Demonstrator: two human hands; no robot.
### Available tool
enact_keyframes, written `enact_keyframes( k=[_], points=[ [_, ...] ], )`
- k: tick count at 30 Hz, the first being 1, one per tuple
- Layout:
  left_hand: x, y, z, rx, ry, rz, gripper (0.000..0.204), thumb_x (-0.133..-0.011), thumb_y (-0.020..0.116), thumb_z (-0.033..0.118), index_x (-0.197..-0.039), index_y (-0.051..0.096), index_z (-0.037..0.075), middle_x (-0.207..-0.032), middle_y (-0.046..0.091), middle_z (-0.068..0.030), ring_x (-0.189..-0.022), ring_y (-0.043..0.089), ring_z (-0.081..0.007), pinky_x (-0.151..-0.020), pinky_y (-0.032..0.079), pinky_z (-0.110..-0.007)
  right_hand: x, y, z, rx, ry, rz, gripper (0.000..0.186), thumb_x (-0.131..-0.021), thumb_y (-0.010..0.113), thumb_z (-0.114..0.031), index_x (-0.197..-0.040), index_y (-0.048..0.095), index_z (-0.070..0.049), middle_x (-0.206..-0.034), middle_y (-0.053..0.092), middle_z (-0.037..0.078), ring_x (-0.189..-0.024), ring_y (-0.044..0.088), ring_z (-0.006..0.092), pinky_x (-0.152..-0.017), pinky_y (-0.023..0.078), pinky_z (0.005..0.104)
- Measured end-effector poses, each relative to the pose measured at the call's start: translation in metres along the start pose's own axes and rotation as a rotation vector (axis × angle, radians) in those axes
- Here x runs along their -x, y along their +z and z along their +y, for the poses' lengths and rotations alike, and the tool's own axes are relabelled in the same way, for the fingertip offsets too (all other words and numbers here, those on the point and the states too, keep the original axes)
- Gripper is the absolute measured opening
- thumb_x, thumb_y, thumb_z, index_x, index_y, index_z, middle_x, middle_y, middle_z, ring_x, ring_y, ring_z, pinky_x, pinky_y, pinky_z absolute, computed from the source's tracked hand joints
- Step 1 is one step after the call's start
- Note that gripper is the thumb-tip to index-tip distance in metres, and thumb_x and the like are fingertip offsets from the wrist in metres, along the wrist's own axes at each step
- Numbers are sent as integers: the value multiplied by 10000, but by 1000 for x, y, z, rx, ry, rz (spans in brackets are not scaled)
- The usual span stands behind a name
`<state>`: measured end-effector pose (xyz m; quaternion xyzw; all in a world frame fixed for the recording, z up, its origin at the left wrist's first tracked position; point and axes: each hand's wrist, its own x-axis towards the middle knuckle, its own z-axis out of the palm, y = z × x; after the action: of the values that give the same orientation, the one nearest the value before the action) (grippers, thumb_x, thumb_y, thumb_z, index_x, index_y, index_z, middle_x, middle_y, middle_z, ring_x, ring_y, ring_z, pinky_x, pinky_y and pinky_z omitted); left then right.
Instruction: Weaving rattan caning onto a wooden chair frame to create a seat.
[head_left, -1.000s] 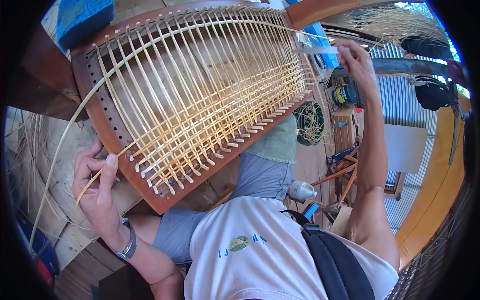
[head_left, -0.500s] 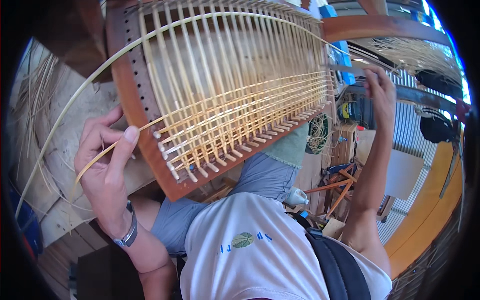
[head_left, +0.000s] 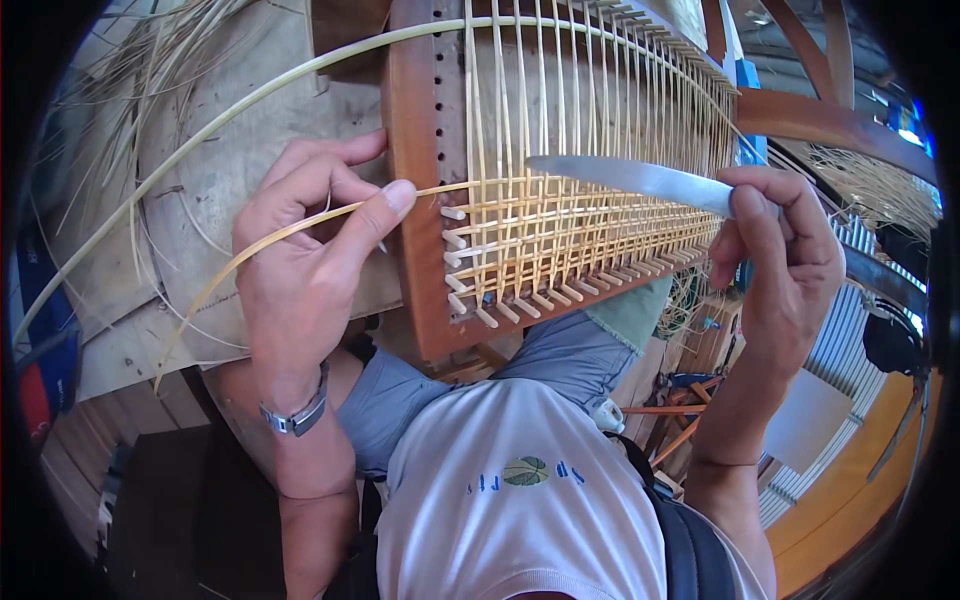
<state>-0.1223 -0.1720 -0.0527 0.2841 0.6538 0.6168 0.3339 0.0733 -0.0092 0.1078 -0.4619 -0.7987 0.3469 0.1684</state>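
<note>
In front of me a brown wooden frame (head_left: pixel 424 250) carries cane strands, woven closely along its near part (head_left: pixel 560 225) and running only lengthwise farther off. Short pale pegs (head_left: pixel 455 242) stick up from holes along its edges. My left hand (head_left: pixel 310 235), at the frame's left side, pinches a flat cane strand (head_left: pixel 268 242) between thumb and forefinger; the strand runs into the weave and its loose tail hangs down. My right hand (head_left: pixel 785 250) grips the end of a flat metal blade (head_left: pixel 640 182), rounded at its tip. The blade lies above the weave, pointing left.
A long pale cane (head_left: pixel 215 118) arches across the frame and out to the left. Loose cane strips (head_left: pixel 165 60) lie on the wooden board (head_left: pixel 240 190) at left. A curved wooden arm (head_left: pixel 840 125) juts out at right, near a bundle of cane (head_left: pixel 880 185).
My right hand has brought the blade leftward from the frame's far right side to over the weave. The frame appears farther right in view. My left hand keeps its pinch on the strand.
</note>
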Motion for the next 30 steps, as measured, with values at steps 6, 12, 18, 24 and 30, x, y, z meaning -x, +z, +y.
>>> enact_keyframes(
  k=[6, 12, 18, 24, 30],
  points=[
    [1, 0, 2, 68, -40, 21, 161, -824, 776, 52, -747, 669, -40, -964, 663, -141, -1084, 666, -245, -865, 478, -316, 1, 14, -5, 44, -8, -47, 182, -1024, 564, -99, -1096, 659, 39, -638, 589, 20, -498, 496, 40, -466, 372, 174],
    [-1, 0, 1, 53, -40, 10, 152, -822, 770, 35, -748, 665, -45, -959, 660, -136, -1084, 663, -246, -866, 478, -316, -2, 19, -5, 78, -12, -130, 178, -1020, 581, -115, -1086, 664, 28, -641, 600, 22, -493, 512, 50, -466, 391, 181],
    [0, 2, 2, 85, -60, 4, 142, -829, 762, 31, -745, 669, -35, -930, 647, -120, -1107, 655, -256, -872, 467, -318, -4, 19, -9, 44, 48, -43, 172, -1011, 569, -107, -1063, 683, 11, -629, 593, 17, -496, 511, 44, -466, 380, 178],
    [-1, 1, 3, 43, -42, 7, 141, -838, 759, 49, -750, 680, -27, -913, 640, -115, -1121, 651, -266, -876, 462, -313, -12, -6, 4, 203, 33, -98, 178, -1011, 592, -131, -1086, 694, -6, -640, 590, 0, -500, 505, 23, -466, 381, 169],
    [-1, 0, 3, 45, -60, 14, 142, -838, 762, 51, -752, 681, -28, -916, 640, -116, -1123, 652, -268, -874, 463, -311, -15, -6, 11, 49, -30, -12, 191, -1009, 604, -122, -1109, 678, 23, -655, 594, 8, -514, 493, 32, -483, 369, 172]
  ],
)
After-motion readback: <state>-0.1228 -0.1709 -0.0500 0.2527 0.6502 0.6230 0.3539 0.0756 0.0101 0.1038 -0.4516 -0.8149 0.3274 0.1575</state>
